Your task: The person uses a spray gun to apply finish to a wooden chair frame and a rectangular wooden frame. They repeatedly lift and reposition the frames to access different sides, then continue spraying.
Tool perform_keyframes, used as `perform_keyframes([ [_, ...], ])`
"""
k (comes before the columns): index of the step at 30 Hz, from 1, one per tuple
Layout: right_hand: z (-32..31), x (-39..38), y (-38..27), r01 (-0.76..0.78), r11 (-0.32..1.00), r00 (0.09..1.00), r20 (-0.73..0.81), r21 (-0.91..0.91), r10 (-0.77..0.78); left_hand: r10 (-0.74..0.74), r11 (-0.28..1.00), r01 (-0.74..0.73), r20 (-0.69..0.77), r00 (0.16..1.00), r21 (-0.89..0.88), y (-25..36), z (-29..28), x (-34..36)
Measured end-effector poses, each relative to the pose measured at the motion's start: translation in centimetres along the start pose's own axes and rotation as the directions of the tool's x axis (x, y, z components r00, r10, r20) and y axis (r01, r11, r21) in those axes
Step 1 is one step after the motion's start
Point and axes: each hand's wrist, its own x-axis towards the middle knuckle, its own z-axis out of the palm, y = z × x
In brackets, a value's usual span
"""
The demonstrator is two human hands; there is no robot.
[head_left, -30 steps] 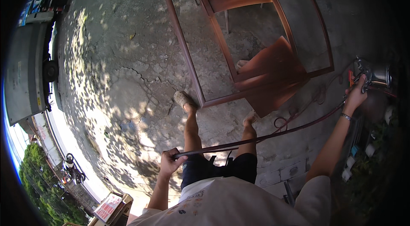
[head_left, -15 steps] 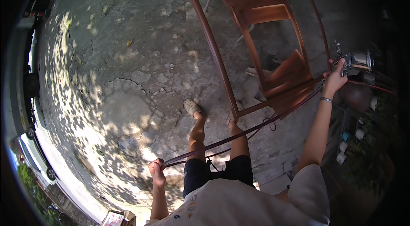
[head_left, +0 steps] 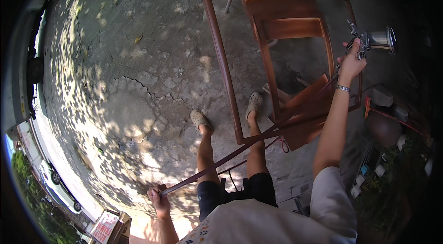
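Rough grey concrete ground (head_left: 124, 59), worn and crossed by a jagged crack (head_left: 147, 90), is patterned at the left by dappled sunlight (head_left: 64, 73) and covered at the right by deep shade. The left margin is lined by a grey truck (head_left: 18, 92), a white car (head_left: 60, 192), green trees (head_left: 23, 166) and a red-and-white sign (head_left: 105, 226). At right are placed leafy plants (head_left: 386, 181), white pots (head_left: 380, 170) and a grey block (head_left: 382, 96).

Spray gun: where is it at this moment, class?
In the head view, the spray gun is at upper right, in the right hand's grip, by the brown rectangular frame.
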Motion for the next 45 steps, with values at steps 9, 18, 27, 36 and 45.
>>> perform_keyframes([
  [9,10.5,-7.0,4.0,-0.243,0.967,0.840,0.514,0.071,0.174,-0.114,0.976,0.133,-0.116,0.987,0.171,3.5,4.1,-4.8],
  [18,13.2,-11.5,1.9,-0.277,0.923,0.574,0.816,0.265,-0.062,-0.157,0.974,0.187,-0.205,0.966,0.131,5.5,6.5,-5.7],
  [27,10.6,2.2,7.3,0.000,0.992,0.779,0.622,0.129,-0.081,-0.177,0.900,0.189,-0.067,0.982,0.392,6.1,15.4,-4.1],
  [36,5.2,18.6,13.9,-0.143,0.987,0.928,0.337,-0.075,0.160,-0.331,0.870,0.174,0.285,0.899,0.461,4.8,23.9,-2.4],
  [45,3.1,30.0,16.9,-0.192,0.975,0.974,0.102,-0.108,0.203,-0.619,0.704,0.402,0.230,0.751,0.585,1.0,24.7,-7.3],
])
